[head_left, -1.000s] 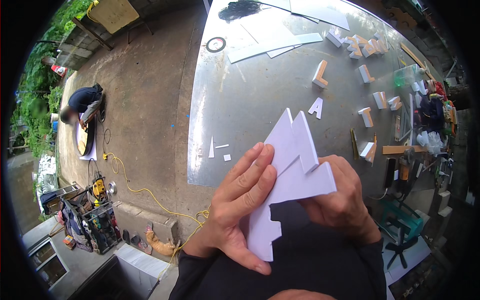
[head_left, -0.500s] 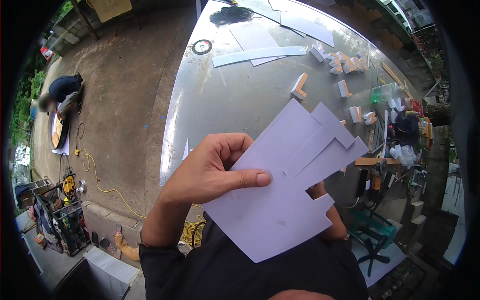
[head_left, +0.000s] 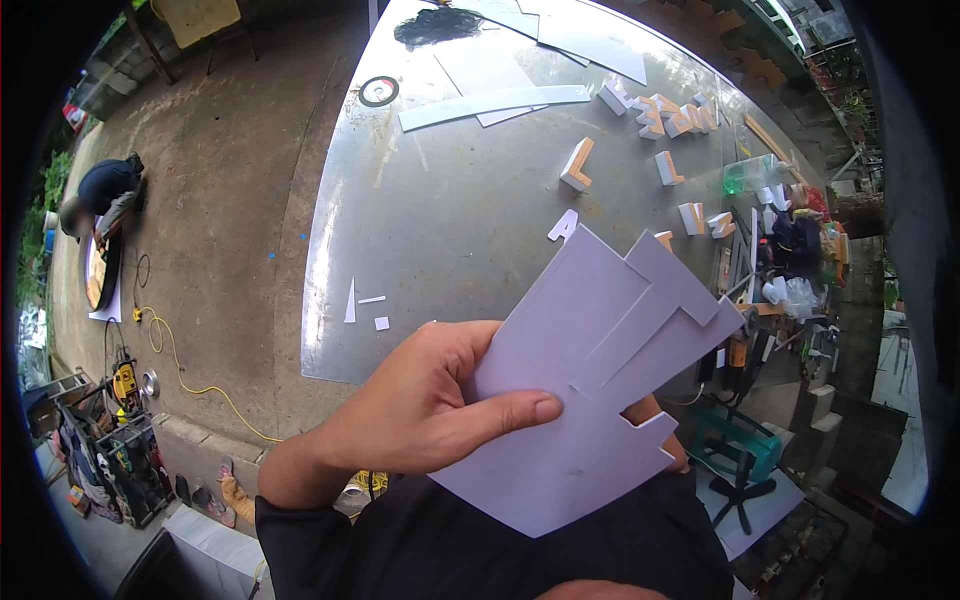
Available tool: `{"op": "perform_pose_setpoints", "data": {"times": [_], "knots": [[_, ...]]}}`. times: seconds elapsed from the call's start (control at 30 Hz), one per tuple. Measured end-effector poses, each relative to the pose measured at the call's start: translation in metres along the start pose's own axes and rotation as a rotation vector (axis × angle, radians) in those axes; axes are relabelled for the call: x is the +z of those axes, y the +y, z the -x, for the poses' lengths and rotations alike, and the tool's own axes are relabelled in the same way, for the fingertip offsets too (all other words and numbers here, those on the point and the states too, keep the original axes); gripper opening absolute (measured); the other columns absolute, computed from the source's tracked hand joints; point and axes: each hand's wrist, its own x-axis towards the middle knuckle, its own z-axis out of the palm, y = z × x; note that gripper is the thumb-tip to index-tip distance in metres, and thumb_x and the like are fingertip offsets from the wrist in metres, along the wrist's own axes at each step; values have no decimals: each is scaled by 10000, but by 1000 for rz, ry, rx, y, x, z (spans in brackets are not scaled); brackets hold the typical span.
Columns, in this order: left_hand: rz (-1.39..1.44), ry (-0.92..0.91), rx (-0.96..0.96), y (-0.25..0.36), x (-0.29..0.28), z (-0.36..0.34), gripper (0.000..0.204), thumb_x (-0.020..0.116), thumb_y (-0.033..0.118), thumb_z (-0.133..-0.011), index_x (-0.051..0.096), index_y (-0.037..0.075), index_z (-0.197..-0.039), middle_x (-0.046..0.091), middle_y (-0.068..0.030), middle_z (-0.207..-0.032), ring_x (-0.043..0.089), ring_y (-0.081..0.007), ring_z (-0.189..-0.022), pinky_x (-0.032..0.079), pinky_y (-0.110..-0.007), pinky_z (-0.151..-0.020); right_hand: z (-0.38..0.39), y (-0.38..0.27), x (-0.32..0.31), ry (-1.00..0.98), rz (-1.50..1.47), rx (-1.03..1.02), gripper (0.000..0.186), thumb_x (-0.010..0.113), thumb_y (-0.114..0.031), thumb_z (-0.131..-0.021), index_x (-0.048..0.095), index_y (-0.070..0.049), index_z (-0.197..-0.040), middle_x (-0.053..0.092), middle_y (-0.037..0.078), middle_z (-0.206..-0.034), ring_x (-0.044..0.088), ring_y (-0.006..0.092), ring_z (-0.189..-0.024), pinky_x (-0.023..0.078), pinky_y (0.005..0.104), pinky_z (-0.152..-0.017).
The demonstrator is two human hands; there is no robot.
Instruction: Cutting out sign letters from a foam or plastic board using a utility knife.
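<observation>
My left hand [head_left: 465,400] grips a white foam board sheet [head_left: 560,460] by its left side, thumb pressed flat on its face and fingers behind. Stepped notches and a slit are cut into the sheet, and a partly cut strip stands slightly proud of its surface. Behind the sheet's right side is my right hand [head_left: 645,412]; only a bit shows through the notch, and its fingers are hidden. Just past the sheet's upper corner, a small white letter cutout [head_left: 564,225] lies on the metal table [head_left: 440,220]. Small white offcuts [head_left: 381,323] lie to the left.
Letter-shaped blocks [head_left: 577,165] with orange-tan faces stand on the table's right half. White sheets and a strip [head_left: 495,106] lie at the back, beside a tape roll [head_left: 379,92]. Tools and plastic items crowd the right edge. Far left, a person [head_left: 108,190] bends over a dark curved piece.
The sheet and both hands have shifted slightly down and to the right in view, while the table has slid left. The letter cutout and small offcuts now show.
</observation>
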Motion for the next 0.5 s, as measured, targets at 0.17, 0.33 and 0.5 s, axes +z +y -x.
{"op": "perform_pose_setpoints", "data": {"times": [0.17, 0.33, 0.5], "knots": [[7, 9, -31, -5, -3, -2, 301, 739, 64, -874, 636, -76, -1120, 715, -101, -987, 664, -108, -893, 535, -255, -794, -14, 14, 8, 43, -129, 37, 382, 509, -378, -980, 590, -7, -1019, 623, 151, -875, 641, 293, -801, 525, 430, -736], [-3, -2, -7, -5, -2, 0, 300, 731, 67, -881, 633, -77, -1126, 713, -103, -996, 663, -108, -900, 533, -255, -800, -14, 13, 7, 90, -259, 68, 391, 502, -387, -984, 586, -6, -1012, 621, 151, -870, 639, 289, -800, 525, 425, -734], [-29, 9, -4, -6, -3, 0, 303, 734, 75, -880, 633, -77, -1122, 712, -101, -994, 661, -107, -903, 531, -255, -805, -29, 22, 20, 137, -385, 103, 401, 495, -395, -988, 582, -5, -1006, 618, 150, -865, 637, 286, -798, 525, 420, -733]]}}
